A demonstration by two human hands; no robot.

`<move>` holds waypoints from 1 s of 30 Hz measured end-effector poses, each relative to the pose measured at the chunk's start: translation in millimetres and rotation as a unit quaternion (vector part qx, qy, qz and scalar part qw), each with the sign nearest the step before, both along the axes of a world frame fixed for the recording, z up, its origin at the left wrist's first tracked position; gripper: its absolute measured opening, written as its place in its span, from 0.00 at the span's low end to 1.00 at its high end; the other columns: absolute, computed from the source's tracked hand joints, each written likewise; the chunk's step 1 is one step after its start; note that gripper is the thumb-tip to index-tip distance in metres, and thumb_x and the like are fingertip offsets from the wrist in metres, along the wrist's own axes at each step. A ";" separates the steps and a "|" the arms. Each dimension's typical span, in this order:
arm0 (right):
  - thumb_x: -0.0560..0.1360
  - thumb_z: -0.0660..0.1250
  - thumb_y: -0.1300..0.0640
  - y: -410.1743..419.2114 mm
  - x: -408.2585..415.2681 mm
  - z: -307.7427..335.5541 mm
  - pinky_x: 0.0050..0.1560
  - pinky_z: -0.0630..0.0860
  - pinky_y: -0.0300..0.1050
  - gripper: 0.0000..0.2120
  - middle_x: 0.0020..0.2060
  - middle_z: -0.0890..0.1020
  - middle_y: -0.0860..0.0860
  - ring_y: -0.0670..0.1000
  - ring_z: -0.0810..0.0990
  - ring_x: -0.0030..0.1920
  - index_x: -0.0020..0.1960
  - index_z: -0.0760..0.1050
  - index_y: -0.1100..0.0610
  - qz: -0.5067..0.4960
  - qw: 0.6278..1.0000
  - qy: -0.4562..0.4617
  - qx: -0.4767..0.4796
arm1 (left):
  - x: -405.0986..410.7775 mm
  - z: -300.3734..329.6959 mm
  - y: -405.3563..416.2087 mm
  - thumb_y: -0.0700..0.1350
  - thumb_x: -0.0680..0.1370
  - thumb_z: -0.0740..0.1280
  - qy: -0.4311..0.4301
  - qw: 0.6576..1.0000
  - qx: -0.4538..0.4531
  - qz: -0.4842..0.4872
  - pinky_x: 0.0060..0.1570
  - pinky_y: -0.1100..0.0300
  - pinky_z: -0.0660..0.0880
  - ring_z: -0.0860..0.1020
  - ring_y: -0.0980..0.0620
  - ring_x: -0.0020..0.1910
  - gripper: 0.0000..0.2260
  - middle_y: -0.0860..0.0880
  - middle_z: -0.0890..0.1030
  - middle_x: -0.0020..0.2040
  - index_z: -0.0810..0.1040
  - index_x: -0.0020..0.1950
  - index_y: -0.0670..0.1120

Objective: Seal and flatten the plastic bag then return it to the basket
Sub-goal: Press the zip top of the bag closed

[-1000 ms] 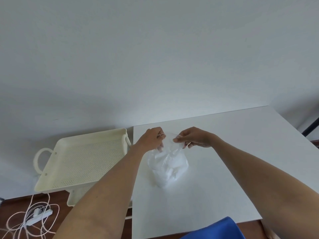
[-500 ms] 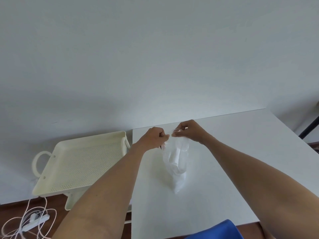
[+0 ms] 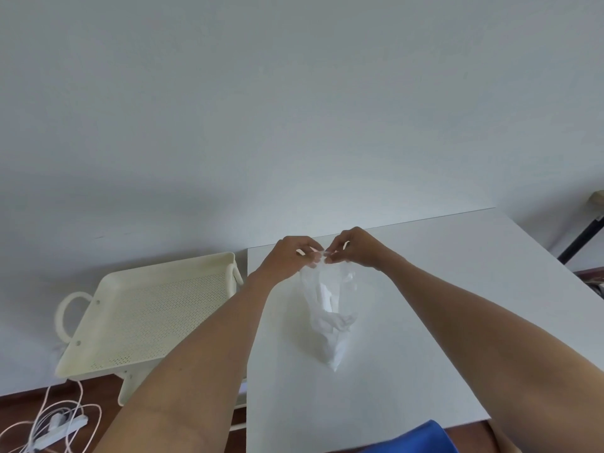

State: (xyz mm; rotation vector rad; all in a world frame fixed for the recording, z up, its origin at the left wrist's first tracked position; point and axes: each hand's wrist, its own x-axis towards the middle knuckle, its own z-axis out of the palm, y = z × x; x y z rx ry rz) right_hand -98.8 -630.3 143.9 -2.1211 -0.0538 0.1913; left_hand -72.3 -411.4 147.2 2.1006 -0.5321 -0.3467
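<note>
While both pinch the top edge of the plastic bag (image 3: 330,308), left hand (image 3: 289,258) and right hand (image 3: 354,248) nearly touch. Bag hangs near the surface (image 3: 457,305) far-left corner; no readable print. Basket (image 3: 108,322) sits off the left edge.

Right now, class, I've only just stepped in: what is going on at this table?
A person is working on a clear plastic bag with both bare hands. The left hand and right hand pinch the bag's top edge close together, so the bag hangs from them with its bottom tip on the white table. Something white and crumpled sits inside it. The cream perforated basket waits beside the table on the person's left, with nothing visible in it. The bag is not yet flattened or put back.
</note>
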 end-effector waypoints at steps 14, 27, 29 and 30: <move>0.68 0.83 0.56 -8.9 -11.0 -9.0 0.40 0.70 0.42 0.12 0.37 0.80 0.56 0.47 0.75 0.33 0.46 0.85 0.62 -0.005 0.999 0.045 0.030 | -2.6 -8.3 1.2 0.54 0.76 0.72 -0.020 0.996 0.082 -0.038 0.36 0.58 0.76 0.83 0.54 0.31 0.09 0.52 0.76 0.29 0.84 0.55 0.56; 0.70 0.81 0.51 -14.7 -5.6 -5.3 0.37 0.70 0.41 0.15 0.28 0.83 0.50 0.45 0.77 0.30 0.37 0.76 0.55 -0.012 0.999 0.029 -0.014 | 7.2 -11.4 4.1 0.53 0.75 0.71 -0.043 0.991 0.125 0.019 0.35 0.62 0.73 0.79 0.59 0.33 0.10 0.53 0.83 0.41 0.76 0.38 0.51; 0.71 0.81 0.52 -11.6 -3.6 -5.9 0.37 0.70 0.42 0.16 0.28 0.81 0.52 0.46 0.76 0.29 0.37 0.74 0.56 -0.028 0.999 -0.022 0.002 | 9.7 -10.0 2.0 0.52 0.73 0.73 -0.034 0.994 0.102 0.021 0.35 0.60 0.74 0.79 0.58 0.33 0.10 0.53 0.84 0.37 0.76 0.37 0.50; 0.71 0.81 0.52 -11.1 -3.4 -5.6 0.37 0.71 0.42 0.16 0.31 0.80 0.53 0.46 0.77 0.29 0.38 0.75 0.57 -0.029 0.999 -0.031 0.009 | 11.0 -9.4 2.0 0.51 0.73 0.74 -0.033 0.995 0.093 0.016 0.35 0.58 0.76 0.80 0.58 0.32 0.10 0.53 0.85 0.36 0.75 0.37 0.50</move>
